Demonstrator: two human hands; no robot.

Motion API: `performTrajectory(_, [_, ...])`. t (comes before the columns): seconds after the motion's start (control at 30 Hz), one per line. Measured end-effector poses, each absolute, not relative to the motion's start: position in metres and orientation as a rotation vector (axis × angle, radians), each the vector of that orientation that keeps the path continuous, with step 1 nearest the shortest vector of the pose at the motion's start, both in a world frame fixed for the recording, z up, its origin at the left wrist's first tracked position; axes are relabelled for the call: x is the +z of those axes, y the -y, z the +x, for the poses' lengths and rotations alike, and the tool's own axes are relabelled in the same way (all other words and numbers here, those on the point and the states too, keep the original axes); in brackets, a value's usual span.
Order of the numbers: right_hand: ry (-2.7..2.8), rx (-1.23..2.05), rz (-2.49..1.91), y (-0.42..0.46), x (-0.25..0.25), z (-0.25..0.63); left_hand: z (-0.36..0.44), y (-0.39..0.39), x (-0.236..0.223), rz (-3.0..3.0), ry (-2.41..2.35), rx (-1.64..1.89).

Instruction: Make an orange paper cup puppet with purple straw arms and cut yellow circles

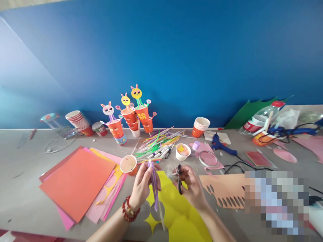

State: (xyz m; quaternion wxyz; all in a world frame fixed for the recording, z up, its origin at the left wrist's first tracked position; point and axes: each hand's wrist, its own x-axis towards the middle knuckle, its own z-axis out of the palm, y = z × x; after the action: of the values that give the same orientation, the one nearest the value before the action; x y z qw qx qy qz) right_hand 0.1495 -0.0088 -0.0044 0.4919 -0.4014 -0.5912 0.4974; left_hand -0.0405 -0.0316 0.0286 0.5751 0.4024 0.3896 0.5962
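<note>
My left hand (141,185), wearing a red bead bracelet, is closed around a few thin purple straws (154,188) held upright. A pale straw end (162,218) hangs below them. My right hand (193,188) grips black-handled scissors (179,183), their blades pointing left toward the straws but apart from them. Just behind the scissors sits a small clear round thing (171,171), whose kind I cannot make out. Under both hands lies a yellow sheet (184,215) with round holes cut from it. A paper cup (128,164) stands by my left hand.
Coloured straws (158,143) lie piled ahead, near markers. Cups with rabbit faces (142,114) stand by the blue wall. Coloured paper (78,183) is stacked left. A blue glue gun (222,145), its black cord, a tape ring (208,158) and a bottle (263,116) are right.
</note>
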Motion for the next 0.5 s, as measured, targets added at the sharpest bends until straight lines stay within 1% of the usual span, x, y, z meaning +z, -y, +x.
performTrajectory(0.27, [1.465,1.129,-0.937,0.0158,-0.0046,0.1501,-0.0393,0.0307,0.0282,0.992,-0.898,1.427])
performTrajectory(0.5, [1.552,1.041,-0.797,0.0186,-0.01,0.1464,-0.0417,0.0333,0.0283,1.314,-1.309,1.376])
